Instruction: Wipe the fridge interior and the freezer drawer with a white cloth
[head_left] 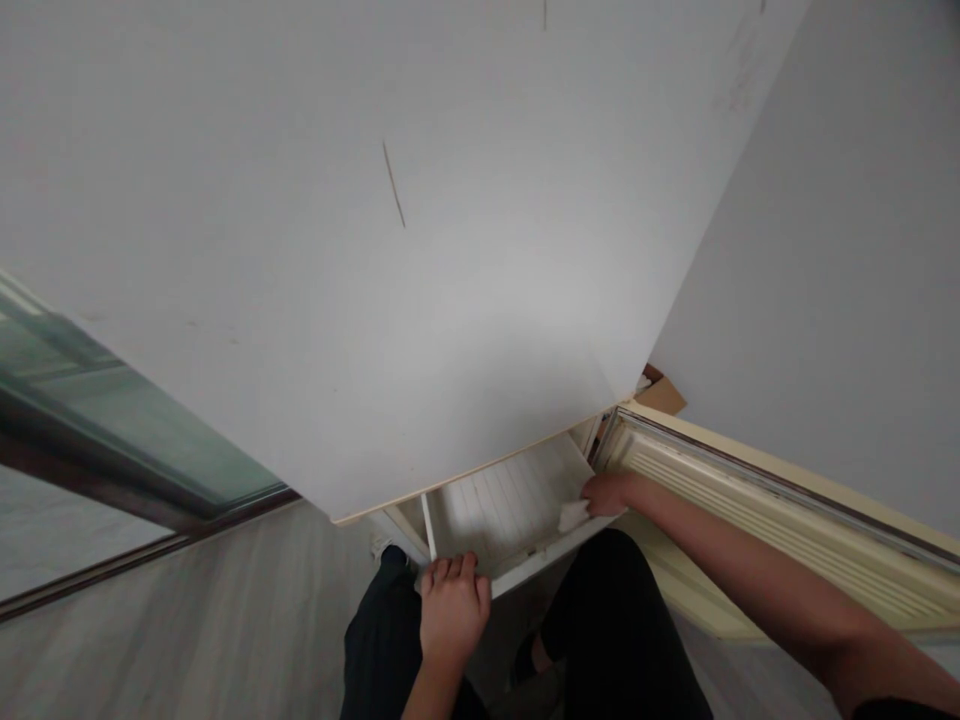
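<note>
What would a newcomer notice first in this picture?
A large white panel fills the upper picture, sloping down to a ribbed white tray at bottom centre. The left hand grips the tray's front edge, while the right hand presses a small white cloth on its right side. An open cream door lies to the right.

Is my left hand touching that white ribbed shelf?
Touching. The head view shows the left hand with its fingers curled over the front edge of the white ribbed shelf.
</note>
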